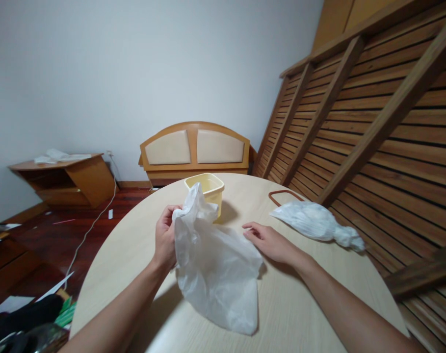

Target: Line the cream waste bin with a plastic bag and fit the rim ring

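A thin white plastic bag [219, 274] hangs from my left hand [167, 238], whose fingers are closed on its upper left edge. The bag spreads down and to the right over the tabletop. To the right of it, my right hand [269, 241] is held low over the table with its fingers stretched out and nothing in them. It is close to the bag's right side; whether it touches the bag I cannot tell. Just behind the bag stands a pale yellow plastic bin [217, 196], open at the top and partly covered by the bag.
On the right of the round table [134, 245] lies a bunched white plastic bundle [314, 220] beside a brown frame-like rim [274, 198]. A wooden slatted panel [355, 147] leans along the right. Behind are a headboard [193, 147] and a low cabinet [86, 181].
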Demonstrator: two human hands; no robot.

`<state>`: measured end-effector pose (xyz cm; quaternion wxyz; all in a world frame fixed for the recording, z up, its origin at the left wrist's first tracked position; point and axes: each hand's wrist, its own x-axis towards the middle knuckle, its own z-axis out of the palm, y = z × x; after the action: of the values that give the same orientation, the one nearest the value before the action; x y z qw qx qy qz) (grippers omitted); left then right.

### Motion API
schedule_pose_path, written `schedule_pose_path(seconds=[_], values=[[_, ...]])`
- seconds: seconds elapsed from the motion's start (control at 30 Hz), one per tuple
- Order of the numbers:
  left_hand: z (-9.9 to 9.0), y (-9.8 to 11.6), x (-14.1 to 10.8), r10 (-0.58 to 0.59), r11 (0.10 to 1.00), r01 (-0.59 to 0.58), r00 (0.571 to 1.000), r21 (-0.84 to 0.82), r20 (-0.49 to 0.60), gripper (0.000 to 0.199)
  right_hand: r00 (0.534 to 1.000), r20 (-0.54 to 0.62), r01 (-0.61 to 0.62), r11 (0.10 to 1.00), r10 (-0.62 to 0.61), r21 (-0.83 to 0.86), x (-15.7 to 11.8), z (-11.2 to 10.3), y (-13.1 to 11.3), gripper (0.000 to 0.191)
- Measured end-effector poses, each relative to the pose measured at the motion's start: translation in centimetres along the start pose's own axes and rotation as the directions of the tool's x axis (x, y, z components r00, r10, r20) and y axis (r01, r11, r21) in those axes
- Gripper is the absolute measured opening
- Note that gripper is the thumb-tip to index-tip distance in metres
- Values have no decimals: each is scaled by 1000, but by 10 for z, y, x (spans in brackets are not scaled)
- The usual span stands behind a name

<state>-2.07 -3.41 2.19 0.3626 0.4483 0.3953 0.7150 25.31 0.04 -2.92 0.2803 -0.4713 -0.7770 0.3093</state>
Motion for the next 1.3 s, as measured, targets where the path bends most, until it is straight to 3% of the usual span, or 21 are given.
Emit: schedule_pose_path(seconds=[0.13, 0.2, 0.33, 0.43, 0.53, 0.6, 0.67, 0.73, 0.77, 0.8, 0.93, 1.07, 1.2, 1.27, 1.3], values=[[4, 6, -4, 38, 998, -37, 999, -46, 20, 29, 993, 108, -70, 975, 48, 210, 0, 11, -7, 36], [2, 4, -3, 72, 997, -73, 996, 9, 43, 25, 995, 80, -74, 965, 56, 250, 2, 11, -8, 37], [-5, -11, 5, 76, 978, -94, 992, 188, 100, 16, 972, -227, 11, 963, 53, 271, 11, -6, -4, 35], [-11, -19, 10, 69, 965, -96, 991, 243, 114, 16, 873, -488, 114, 968, 10, 224, 15, -22, 1, 35], [-14, -13, 6, 255, 918, -271, 963, 290, 93, 17, 750, -657, 194, 974, -72, 115, 13, -31, -1, 31], [-13, -4, -2, 485, 781, -505, 861, 368, 155, 12, 711, -688, 234, 972, -145, 36, 9, -31, -8, 26], [-10, 4, -13, 627, 552, -726, 686, 410, 370, 23, 724, -647, 280, 959, -240, -43, 2, -27, -18, 21], [-5, 5, -23, 563, 378, -848, 529, 371, 635, 42, 764, -544, 349, 931, -348, -107, -5, -21, -30, 17], [-3, 3, -27, 481, 345, -864, 499, 367, 721, 48, 784, -478, 389, 913, -397, -120, -9, -18, -35, 17], [-1, -1, -28, 383, 337, -858, 502, 389, 776, 53, 800, -408, 433, 894, -439, -113, -12, -15, -40, 18], [-2, -21, -23, 8, 346, -730, 630, 589, 776, 63, 859, -135, 507, 856, -493, 98, -19, -6, -51, 19], [-7, -24, -13, -227, 230, -601, 731, 765, 643, 62, 886, -67, 464, 873, -460, 149, -17, -4, -50, 15], [-7, -14, -11, -277, 81, -555, 786, 828, 553, 37, 887, -136, 447, 895, -441, 15, -13, -12, -45, 18], [-5, -11, -12, -173, 96, -577, 793, 811, 584, 34, 897, -150, 416, 909, -416, -33, -13, -15, -44, 27], [-5, -11, -12, -92, 131, -611, 777, 781, 623, 35, 903, -138, 404, 913, -407, -49, -13, -16, -44, 30]])
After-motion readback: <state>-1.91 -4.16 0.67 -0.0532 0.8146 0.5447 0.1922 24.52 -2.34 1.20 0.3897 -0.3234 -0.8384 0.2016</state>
